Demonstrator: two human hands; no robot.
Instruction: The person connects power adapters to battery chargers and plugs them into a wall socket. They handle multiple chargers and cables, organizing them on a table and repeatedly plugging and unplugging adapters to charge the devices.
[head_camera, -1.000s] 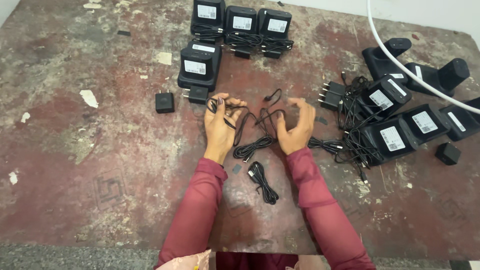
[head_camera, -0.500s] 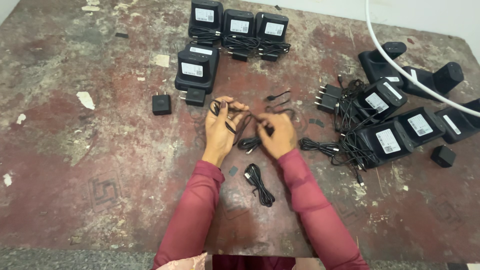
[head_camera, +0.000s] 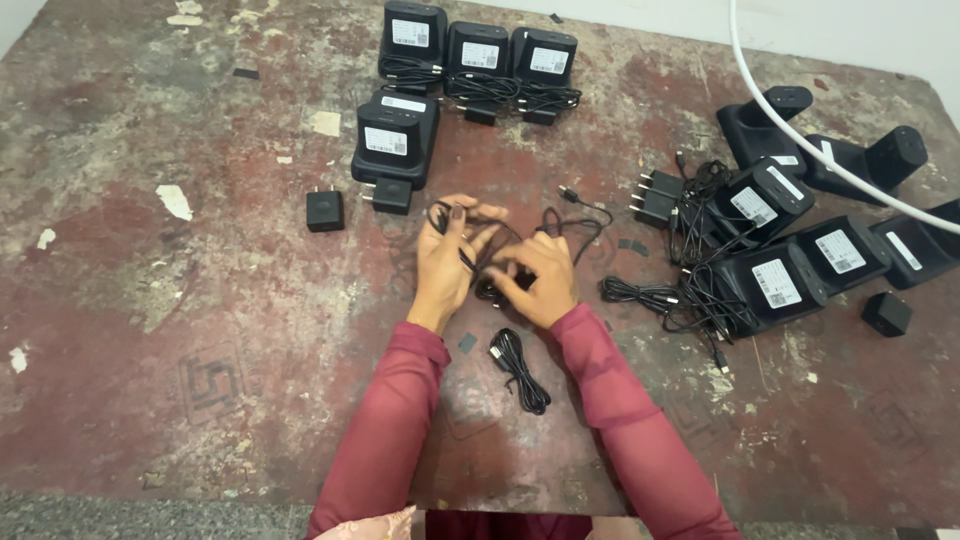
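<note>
both hands at frame centre grip one black cable (head_camera: 560, 222): left hand (head_camera: 447, 262) pins loops over fingers so they hold shape, right hand (head_camera: 540, 280) pinches the slack, winding.

Left hand (head_camera: 447, 262) and right hand (head_camera: 540, 280) grip thin black cable (head_camera: 560, 222) above coiled black cable bundle (head_camera: 520, 368); small black cube adapter (head_camera: 325, 211) left of bundle.

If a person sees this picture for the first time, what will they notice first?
At the centre, the left hand and right hand, in dark red sleeves, hold a thin black cable over a worn reddish-brown floor. Black box-shaped chargers stand in a neat group beyond the hands, and others lie tangled at the right.
</note>
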